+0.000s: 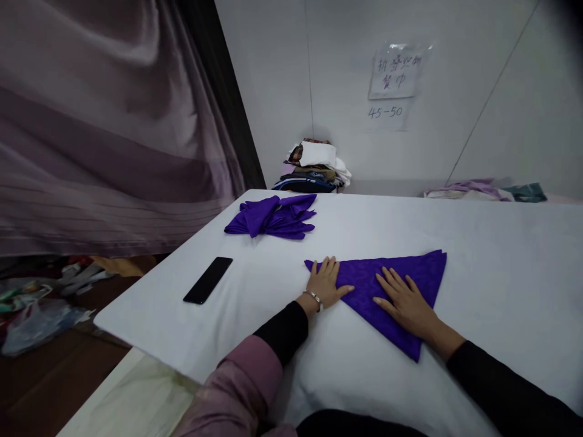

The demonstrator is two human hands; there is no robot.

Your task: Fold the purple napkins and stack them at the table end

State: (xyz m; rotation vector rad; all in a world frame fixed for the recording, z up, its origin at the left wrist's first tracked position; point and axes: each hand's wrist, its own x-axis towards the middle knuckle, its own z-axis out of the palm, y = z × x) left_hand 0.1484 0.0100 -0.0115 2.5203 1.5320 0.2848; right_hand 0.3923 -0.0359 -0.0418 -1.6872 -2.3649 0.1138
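A purple cloth napkin [364,276], folded into a triangle, lies flat on the white-covered table [492,285]. My left hand [324,282] rests on its left corner with the fingers outstretched. On the napkin's right half, my right hand [407,303] is pressed down flat, fingers spread. One corner of the triangle points toward me, just below the right hand. Farther back on the left sits a loose heap of purple napkins [273,217], touched by neither hand.
A black phone [208,280] lies near the table's left edge. Behind the table are a stack of folded clothes [314,167] and more fabric [478,190]. Handwritten paper signs [394,76] hang on the wall. A curtain [104,121] drapes at left, with plastic bags [43,321] below it.
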